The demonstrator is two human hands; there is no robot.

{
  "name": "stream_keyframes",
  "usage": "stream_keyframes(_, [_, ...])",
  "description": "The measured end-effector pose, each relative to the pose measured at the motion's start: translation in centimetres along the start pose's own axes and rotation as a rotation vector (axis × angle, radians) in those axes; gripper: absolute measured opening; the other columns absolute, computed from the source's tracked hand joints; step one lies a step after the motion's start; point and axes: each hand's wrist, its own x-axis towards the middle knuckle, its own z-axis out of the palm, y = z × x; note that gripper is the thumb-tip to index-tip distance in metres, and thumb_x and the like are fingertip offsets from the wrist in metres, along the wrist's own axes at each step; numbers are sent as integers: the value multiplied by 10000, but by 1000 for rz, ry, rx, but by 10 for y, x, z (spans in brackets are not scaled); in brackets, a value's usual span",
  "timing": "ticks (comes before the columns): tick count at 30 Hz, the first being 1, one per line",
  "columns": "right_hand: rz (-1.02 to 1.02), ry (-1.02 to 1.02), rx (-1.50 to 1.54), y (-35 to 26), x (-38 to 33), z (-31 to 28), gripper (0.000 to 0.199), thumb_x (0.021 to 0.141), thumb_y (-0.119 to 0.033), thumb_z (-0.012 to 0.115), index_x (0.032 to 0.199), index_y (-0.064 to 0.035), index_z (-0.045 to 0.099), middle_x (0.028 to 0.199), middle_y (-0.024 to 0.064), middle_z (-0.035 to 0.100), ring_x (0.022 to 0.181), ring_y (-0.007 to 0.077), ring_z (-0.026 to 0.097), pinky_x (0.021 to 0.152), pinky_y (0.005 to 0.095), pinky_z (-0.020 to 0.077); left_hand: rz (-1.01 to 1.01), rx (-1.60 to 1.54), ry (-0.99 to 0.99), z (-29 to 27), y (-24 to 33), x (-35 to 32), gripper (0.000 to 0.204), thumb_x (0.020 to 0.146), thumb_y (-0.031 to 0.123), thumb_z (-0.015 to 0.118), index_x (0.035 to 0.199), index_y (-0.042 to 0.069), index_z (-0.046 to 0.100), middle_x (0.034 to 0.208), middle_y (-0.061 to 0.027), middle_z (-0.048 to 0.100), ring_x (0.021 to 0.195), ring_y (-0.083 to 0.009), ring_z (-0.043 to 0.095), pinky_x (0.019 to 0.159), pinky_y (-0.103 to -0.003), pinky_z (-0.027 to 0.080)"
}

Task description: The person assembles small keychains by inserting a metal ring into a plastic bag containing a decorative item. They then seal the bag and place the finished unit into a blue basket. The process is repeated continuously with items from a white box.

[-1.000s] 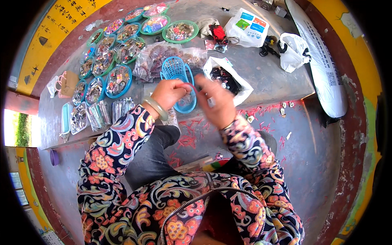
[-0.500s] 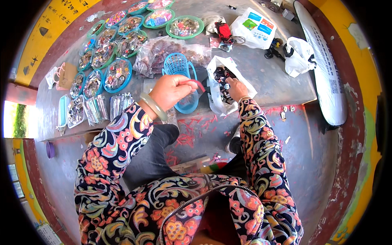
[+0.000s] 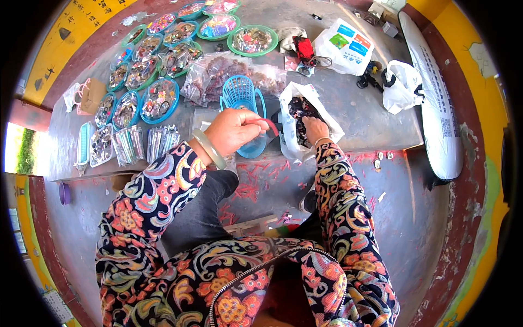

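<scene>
My left hand (image 3: 235, 131) is closed on a thin red strip (image 3: 272, 126), whose free end sticks out to the right past the fingers. It hovers over a light blue plastic basket (image 3: 238, 92). My right hand (image 3: 315, 129) reaches into an open white plastic bag (image 3: 329, 116) to the right of that basket. Small dark pieces (image 3: 300, 104) with some lighter specks fill the bag. The right fingers are bent together down among these pieces, their tips hidden, so what they grip cannot be made out.
Several round trays of small trinkets, such as the blue tray (image 3: 159, 101), cover the platform's left. Clear bags of reddish pieces (image 3: 218, 76) lie behind the basket. White bags (image 3: 343, 46) sit at the back right. Red scraps (image 3: 248, 192) litter the floor below the platform edge.
My right hand has sunk a little deeper into the white bag, and a small pale piece seen at its fingertips no longer shows. My left hand still grips the red strip, slightly further right.
</scene>
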Motion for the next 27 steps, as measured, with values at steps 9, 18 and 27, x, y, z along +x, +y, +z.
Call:
stream_keyframes(9, [-4, -62, -28, 8, -1, 12, 164, 803, -122, 440, 870, -91, 587, 828, 125, 611, 787, 292, 604, 666, 393, 480, 5, 11, 10, -1, -6, 3, 195, 784, 123, 559, 908, -11, 625, 789, -57, 628, 706, -83, 568, 617, -221, 441])
stream_keyframes(18, [402, 4, 984, 48, 14, -34, 112, 700, -163, 634, 744, -61, 645, 683, 19, 614, 597, 140, 547, 555, 288, 421, 27, 55, 12, -5, -10, 5, 209, 780, 153, 561, 909, 4, 631, 772, -40, 638, 673, -68, 560, 591, -217, 443])
stream_keyframes(27, [291, 83, 2037, 8, 2, -114, 95, 843, -162, 547, 863, -70, 547, 765, 6, 576, 658, 115, 541, 577, 204, 383, -114, 16, -26, -10, -6, 4, 203, 815, 91, 523, 951, -35, 607, 871, -62, 623, 810, -95, 567, 753, -228, 447])
